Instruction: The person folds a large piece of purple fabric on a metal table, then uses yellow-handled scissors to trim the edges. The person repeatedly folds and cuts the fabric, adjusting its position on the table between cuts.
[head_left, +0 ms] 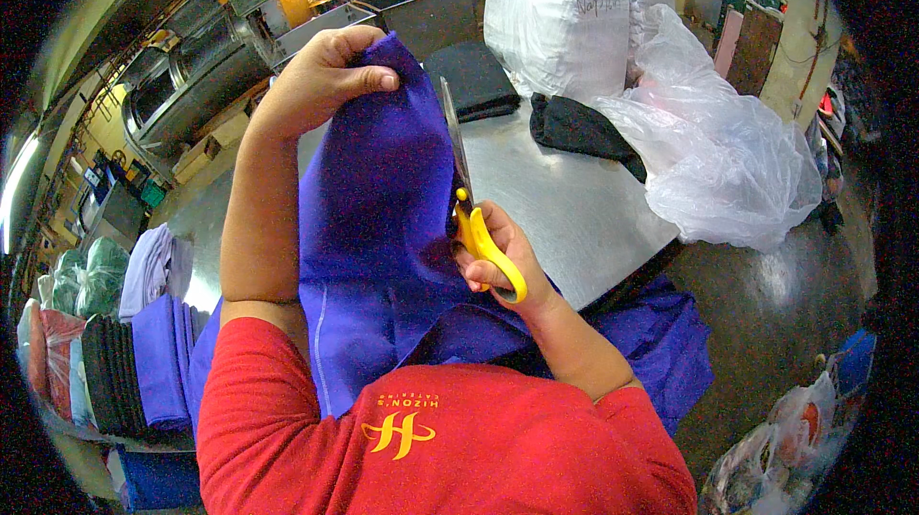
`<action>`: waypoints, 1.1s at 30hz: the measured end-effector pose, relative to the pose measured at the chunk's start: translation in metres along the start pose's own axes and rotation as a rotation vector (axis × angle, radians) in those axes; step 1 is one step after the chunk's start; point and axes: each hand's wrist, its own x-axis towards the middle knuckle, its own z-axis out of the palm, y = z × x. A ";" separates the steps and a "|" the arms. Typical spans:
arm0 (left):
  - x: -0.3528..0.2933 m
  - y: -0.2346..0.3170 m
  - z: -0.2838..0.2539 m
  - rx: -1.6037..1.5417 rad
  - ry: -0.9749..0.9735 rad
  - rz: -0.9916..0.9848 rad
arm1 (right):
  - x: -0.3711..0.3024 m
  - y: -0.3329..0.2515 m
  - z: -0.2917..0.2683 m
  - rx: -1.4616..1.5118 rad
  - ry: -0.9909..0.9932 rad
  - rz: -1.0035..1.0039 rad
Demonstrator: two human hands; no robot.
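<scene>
A long purple-blue cloth [378, 175] hangs in front of me, its lower part spread over my lap and off to the right. Raised high, my left hand [330, 75] pinches the cloth's upper edge between thumb and fingers. Lower and to the right, my right hand [503, 252] is closed round the yellow handles of a pair of scissors [490, 245]. The scissors' blades point upward, right beside the cloth's right edge. Whether they touch the fabric I cannot tell.
A metal table [565, 204] stands ahead, bearing folded dark cloth [471, 79], a black cloth [579, 130], a clear plastic bag [723, 146] and a large white wrapped bundle [555, 27]. Folded purple cloths [161, 362] and black cloths [110, 371] are stacked at left. Metal bins [421, 8] stand behind.
</scene>
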 end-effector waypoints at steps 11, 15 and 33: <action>-0.001 0.000 -0.003 0.034 -0.053 0.002 | -0.002 0.004 -0.003 -0.042 0.014 0.023; -0.004 0.001 0.004 0.023 -0.030 -0.016 | 0.000 0.002 0.000 -0.059 -0.037 -0.005; -0.002 -0.002 0.009 -0.072 -0.049 -0.024 | 0.004 0.005 0.000 0.039 -0.041 -0.057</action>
